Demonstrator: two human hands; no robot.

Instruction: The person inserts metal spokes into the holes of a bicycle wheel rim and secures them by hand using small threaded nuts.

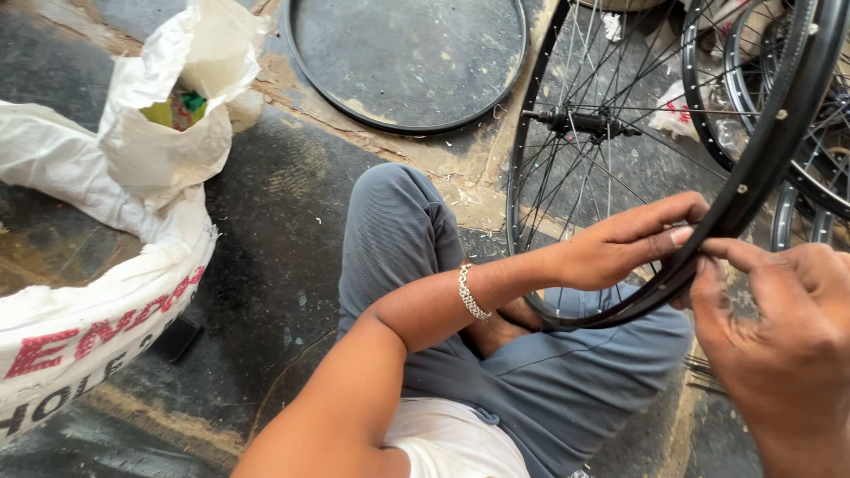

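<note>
White woven sack [97, 292], far left, mouth rolled open for easy reach. Bare black rim [407, 66] lies flat on the floor [274, 230] above. Left hand [620, 248] pinches the black wheel rim [753, 177], steadying it over the lap. Right hand [779, 336], just beside it, fingertips closed on the rim's inner edge. Spoked wheels [575, 124] lean behind.

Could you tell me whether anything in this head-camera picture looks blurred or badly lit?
Head view: even daylight, soft shadows; the right hand near the lens is slightly soft; the left hand and thin black metal wheel rim stay sharp; the crumpled white plastic sack looks bright.
</note>
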